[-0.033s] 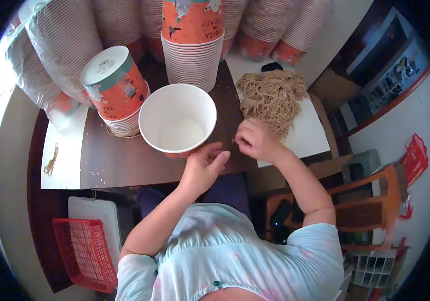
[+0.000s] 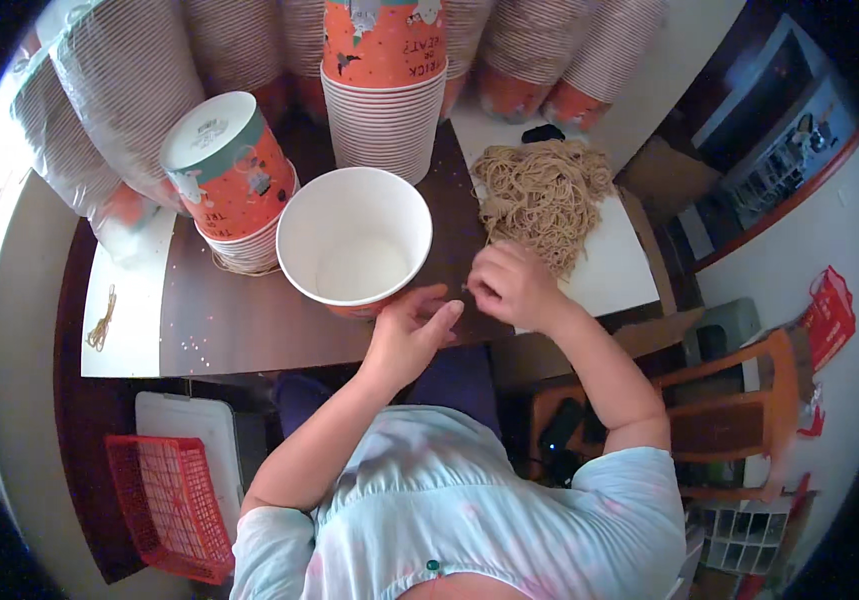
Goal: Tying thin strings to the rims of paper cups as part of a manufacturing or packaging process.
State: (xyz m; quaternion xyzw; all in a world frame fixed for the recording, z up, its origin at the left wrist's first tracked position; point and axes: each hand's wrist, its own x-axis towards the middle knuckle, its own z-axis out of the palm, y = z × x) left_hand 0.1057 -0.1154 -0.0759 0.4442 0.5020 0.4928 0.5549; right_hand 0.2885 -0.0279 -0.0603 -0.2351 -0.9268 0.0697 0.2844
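Observation:
A white-lined paper tub point(image 2: 354, 240) with an orange outside stands mouth up on the brown table, tilted slightly toward me. My left hand point(image 2: 409, 328) is at its near right side, index finger along the lower wall and thumb held apart. Just right of it, my right hand point(image 2: 514, 285) is pinched closed in the air; something tiny may be at its fingertips, too small to name. Beyond that hand a tangled heap of tan cord loops point(image 2: 544, 195) lies on a white board. The fingers' undersides are hidden.
An upside-down orange tub point(image 2: 234, 185) tops a short stack at left. A tall stack of tubs point(image 2: 384, 125) rises behind, with plastic-wrapped stacks point(image 2: 129, 80) along the back. A small cord bundle point(image 2: 102, 320) lies far left. Below are a red basket point(image 2: 169, 505) and a wooden chair point(image 2: 729, 420).
My right hand has shifted very slightly toward me. Otherwise the scene looks the same.

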